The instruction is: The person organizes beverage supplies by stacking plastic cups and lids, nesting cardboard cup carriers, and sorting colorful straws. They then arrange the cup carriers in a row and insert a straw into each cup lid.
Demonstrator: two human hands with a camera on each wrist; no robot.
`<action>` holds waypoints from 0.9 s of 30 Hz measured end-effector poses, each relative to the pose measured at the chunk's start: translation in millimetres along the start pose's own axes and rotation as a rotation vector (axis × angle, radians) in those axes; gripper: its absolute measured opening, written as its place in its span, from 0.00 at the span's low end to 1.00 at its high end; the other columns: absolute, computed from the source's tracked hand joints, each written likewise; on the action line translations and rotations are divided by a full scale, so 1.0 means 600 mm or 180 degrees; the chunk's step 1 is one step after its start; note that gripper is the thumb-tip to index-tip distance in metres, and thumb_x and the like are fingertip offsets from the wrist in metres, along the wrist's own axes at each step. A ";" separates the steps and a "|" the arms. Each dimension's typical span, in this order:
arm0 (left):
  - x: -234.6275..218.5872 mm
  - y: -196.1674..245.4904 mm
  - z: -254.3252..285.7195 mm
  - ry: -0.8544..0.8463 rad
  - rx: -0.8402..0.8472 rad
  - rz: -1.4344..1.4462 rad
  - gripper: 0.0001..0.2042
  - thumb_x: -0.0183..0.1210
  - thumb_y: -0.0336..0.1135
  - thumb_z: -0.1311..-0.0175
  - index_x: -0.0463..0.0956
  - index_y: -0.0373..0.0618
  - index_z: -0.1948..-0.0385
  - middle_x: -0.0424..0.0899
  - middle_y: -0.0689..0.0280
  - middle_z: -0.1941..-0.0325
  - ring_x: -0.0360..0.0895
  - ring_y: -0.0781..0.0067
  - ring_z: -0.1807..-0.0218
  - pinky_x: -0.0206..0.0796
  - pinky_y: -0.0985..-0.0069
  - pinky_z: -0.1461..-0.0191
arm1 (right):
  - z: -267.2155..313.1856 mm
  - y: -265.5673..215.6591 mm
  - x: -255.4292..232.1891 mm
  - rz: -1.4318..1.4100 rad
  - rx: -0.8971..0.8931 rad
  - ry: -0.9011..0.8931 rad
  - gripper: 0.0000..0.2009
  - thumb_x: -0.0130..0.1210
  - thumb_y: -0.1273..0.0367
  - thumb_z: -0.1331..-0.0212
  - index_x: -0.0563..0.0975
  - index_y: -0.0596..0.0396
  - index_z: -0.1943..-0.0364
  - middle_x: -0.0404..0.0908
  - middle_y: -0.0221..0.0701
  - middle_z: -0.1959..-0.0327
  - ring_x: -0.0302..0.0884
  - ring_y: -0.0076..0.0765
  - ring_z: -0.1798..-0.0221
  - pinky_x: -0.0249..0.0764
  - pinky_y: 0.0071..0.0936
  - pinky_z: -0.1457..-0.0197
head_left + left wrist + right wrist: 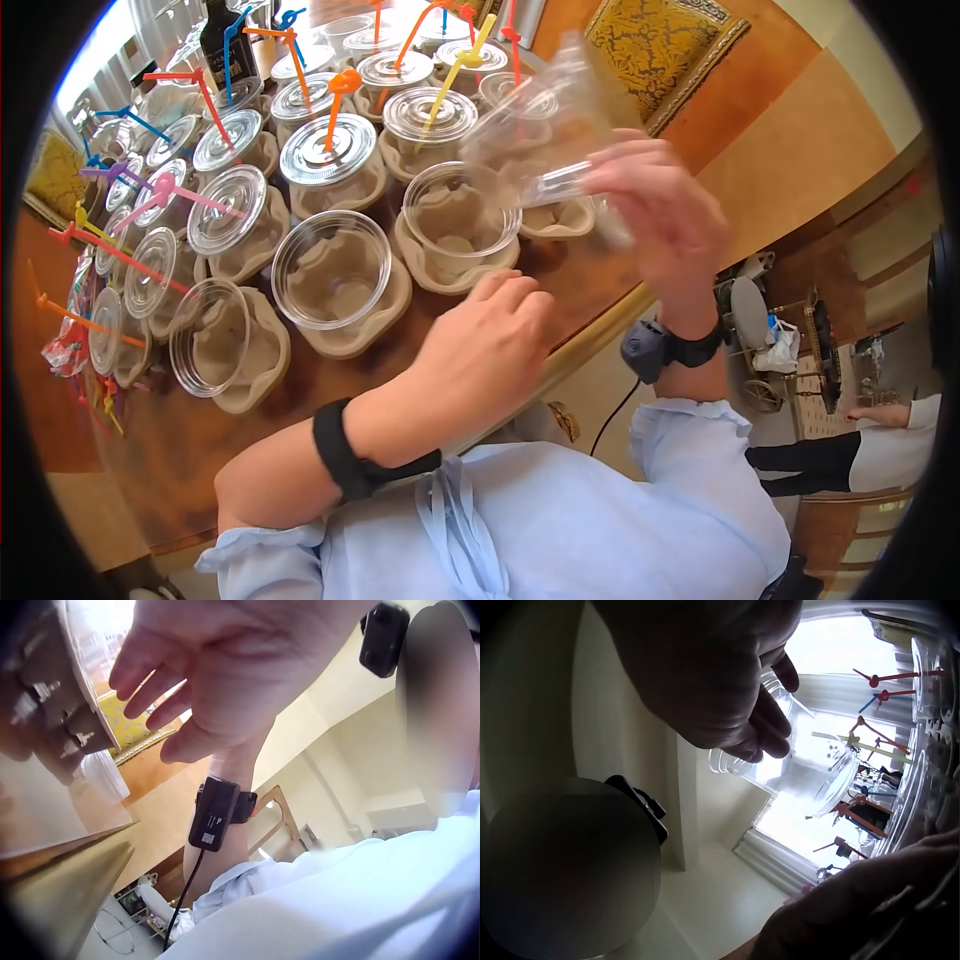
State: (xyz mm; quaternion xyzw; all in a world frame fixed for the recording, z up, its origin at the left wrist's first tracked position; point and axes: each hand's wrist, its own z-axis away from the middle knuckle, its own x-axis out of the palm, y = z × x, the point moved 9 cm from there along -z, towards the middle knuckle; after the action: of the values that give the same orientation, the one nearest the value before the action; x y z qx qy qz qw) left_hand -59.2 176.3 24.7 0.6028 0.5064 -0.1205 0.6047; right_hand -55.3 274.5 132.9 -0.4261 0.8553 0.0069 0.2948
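In the head view, my right hand [670, 205] grips a tilted clear plastic cup [540, 130], blurred, above the right end of the front row. The right wrist view shows the fingers of that hand around the same cup [802, 765]. My left hand [490, 325] hangs low near the table edge with loosely bent fingers and nothing in it; its palm shows in the left wrist view. Just beyond it stands a lidless clear cup [410, 225] in a brown pulp holder [425, 275]. Two more lidless cups, the middle one [283, 265] and the left one [180, 350], stand in holders nearby.
Behind are several cups with clear lids [330, 160] and knotted coloured straws. A dark bottle [220, 45] stands at the back left. Coloured wrapping [65, 345] lies at the left. The wooden table edge [590, 335] runs beside my hands; a person [890, 450] stands far right.
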 end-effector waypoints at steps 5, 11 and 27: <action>-0.026 -0.021 0.041 0.0490 0.0015 -0.0797 0.25 0.62 0.28 0.55 0.68 0.32 0.51 0.68 0.51 0.45 0.63 0.50 0.39 0.63 0.65 0.40 | 0.027 0.020 0.126 0.0252 0.0032 -0.0967 0.05 0.58 0.73 0.48 0.78 0.53 0.67 0.78 0.30 0.68 0.75 0.38 0.58 0.67 0.38 0.48; -0.006 -0.036 0.044 0.0256 -0.0114 -0.0976 0.31 0.64 0.29 0.56 0.63 0.29 0.47 0.66 0.48 0.43 0.61 0.48 0.38 0.58 0.65 0.36 | 0.063 0.026 0.187 0.0955 -0.0193 -0.1805 0.04 0.56 0.69 0.46 0.75 0.50 0.67 0.77 0.26 0.67 0.74 0.31 0.54 0.57 0.47 0.41; -0.088 -0.017 0.152 0.0343 -0.0059 -0.0799 0.23 0.62 0.29 0.56 0.71 0.33 0.54 0.71 0.53 0.47 0.67 0.55 0.42 0.65 0.68 0.43 | -0.040 -0.096 0.217 0.0212 -0.0590 -0.0859 0.06 0.58 0.75 0.51 0.76 0.49 0.70 0.76 0.23 0.71 0.75 0.29 0.59 0.54 0.48 0.38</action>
State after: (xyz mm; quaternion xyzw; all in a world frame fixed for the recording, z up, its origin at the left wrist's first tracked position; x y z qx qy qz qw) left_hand -48.4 71.5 36.9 0.5347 0.6107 -0.1580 0.5623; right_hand -85.6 137.3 100.2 -0.4181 0.8172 0.1526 0.3661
